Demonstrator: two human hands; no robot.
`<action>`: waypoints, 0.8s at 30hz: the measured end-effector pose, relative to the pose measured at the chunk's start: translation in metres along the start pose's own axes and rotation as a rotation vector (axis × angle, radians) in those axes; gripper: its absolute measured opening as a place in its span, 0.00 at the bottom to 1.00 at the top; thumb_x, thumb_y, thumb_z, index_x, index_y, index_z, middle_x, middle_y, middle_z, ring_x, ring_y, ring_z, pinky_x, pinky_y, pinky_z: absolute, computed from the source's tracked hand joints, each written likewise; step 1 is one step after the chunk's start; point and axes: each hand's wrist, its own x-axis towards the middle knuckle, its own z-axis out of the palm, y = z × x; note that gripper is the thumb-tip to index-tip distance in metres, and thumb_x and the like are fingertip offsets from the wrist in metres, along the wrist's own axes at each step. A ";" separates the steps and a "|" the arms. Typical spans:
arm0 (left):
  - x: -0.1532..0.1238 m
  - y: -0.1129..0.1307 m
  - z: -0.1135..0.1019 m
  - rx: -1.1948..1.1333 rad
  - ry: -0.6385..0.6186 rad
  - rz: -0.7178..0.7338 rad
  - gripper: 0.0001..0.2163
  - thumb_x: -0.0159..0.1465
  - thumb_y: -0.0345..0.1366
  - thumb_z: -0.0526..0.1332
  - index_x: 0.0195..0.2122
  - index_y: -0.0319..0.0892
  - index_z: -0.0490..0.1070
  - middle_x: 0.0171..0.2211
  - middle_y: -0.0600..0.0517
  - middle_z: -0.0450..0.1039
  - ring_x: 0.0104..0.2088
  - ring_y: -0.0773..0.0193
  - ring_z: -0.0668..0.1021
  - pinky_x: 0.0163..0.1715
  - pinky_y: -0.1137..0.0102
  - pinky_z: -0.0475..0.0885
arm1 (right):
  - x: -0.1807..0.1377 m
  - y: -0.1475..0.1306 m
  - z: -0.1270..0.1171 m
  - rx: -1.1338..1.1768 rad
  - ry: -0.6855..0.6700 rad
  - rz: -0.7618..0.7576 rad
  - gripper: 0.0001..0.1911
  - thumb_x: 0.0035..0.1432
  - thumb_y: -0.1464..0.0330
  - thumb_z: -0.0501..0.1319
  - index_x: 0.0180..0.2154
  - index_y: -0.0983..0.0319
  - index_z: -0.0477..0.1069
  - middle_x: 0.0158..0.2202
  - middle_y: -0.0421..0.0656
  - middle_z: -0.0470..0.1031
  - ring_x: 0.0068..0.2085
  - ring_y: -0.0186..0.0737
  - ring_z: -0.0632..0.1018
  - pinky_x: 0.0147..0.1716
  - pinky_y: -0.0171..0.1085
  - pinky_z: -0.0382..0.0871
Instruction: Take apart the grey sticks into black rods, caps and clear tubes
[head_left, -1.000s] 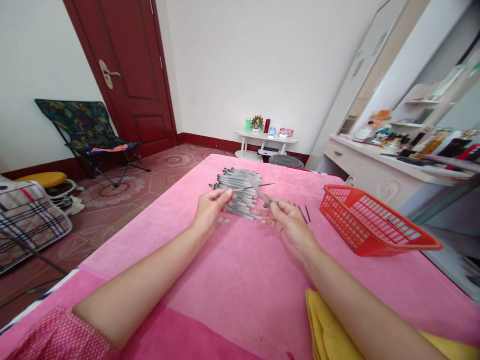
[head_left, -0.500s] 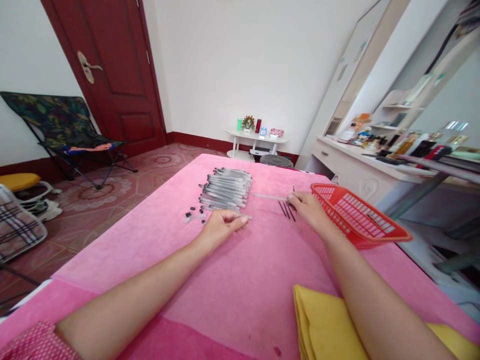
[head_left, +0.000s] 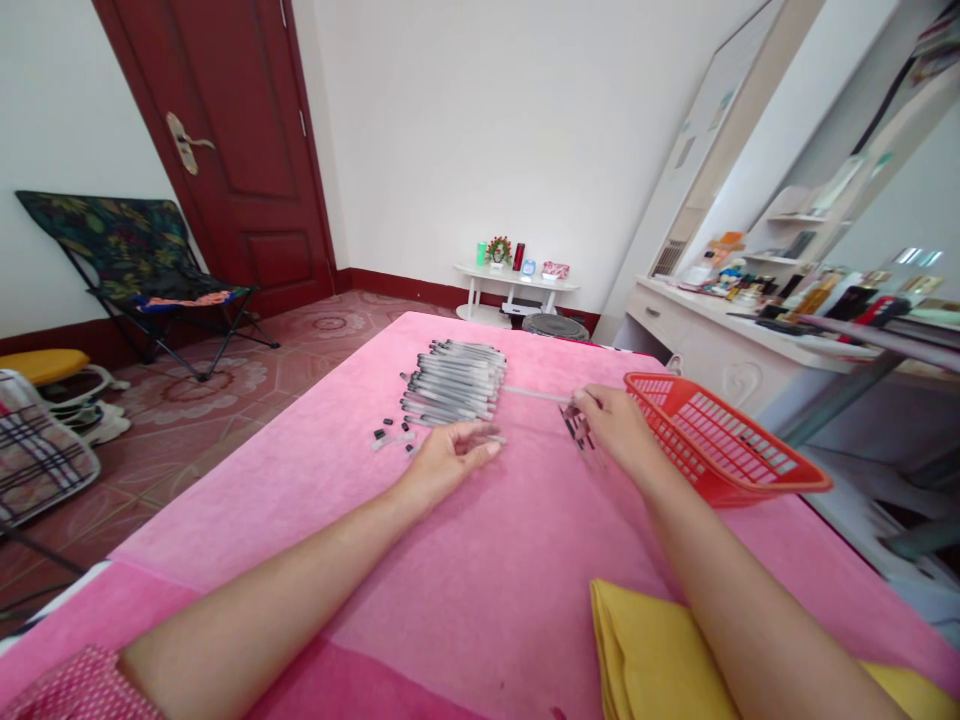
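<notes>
Head view. Item: pink velvety table cover (head_left: 465, 560), bearing all that follows. Item: left hand (head_left: 448, 458), resting on the cover just in front of a stacked pile of grey plastic pen barrels (head_left: 454, 380); fingers loosely half-curled, tips lying at a single grey barrel at the pile's near edge; whether it grips that barrel cannot be told. Item: small black pen caps (head_left: 390, 432), scattered to the left of that hand, beside the pile. Item: right hand (head_left: 616, 425), knuckles up, fingers bent down and drawn together over a few thin black refill rods (head_left: 577, 432) on the cover; blurred, so a pinch cannot be confirmed. Item: one clear loose pen tube (head_left: 536, 393), lying between pile and right hand. Item: red plastic lattice basket (head_left: 724, 440), just right of the right hand. Item: yellow folded cloth (head_left: 645, 650), under the right forearm at the near edge.
</notes>
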 end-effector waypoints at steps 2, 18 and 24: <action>-0.001 0.003 0.001 -0.085 -0.024 0.057 0.23 0.53 0.40 0.64 0.50 0.41 0.68 0.46 0.44 0.71 0.39 0.60 0.75 0.39 0.68 0.67 | -0.012 -0.023 0.014 0.334 -0.176 0.015 0.18 0.56 0.57 0.49 0.26 0.64 0.66 0.18 0.40 0.69 0.16 0.30 0.66 0.16 0.30 0.54; -0.005 0.002 0.001 -0.466 -0.068 0.037 0.12 0.55 0.42 0.61 0.31 0.35 0.71 0.21 0.52 0.69 0.18 0.68 0.69 0.19 0.73 0.64 | -0.046 -0.052 0.058 0.821 -0.732 0.059 0.16 0.50 0.58 0.59 0.30 0.66 0.66 0.21 0.40 0.71 0.14 0.26 0.66 0.14 0.27 0.52; 0.000 0.001 0.001 -0.514 0.122 -0.017 0.13 0.51 0.41 0.65 0.30 0.35 0.71 0.27 0.49 0.75 0.25 0.64 0.76 0.27 0.70 0.71 | -0.053 -0.053 0.058 0.202 -0.409 -0.115 0.06 0.51 0.67 0.57 0.30 0.63 0.70 0.24 0.42 0.74 0.23 0.36 0.74 0.23 0.33 0.62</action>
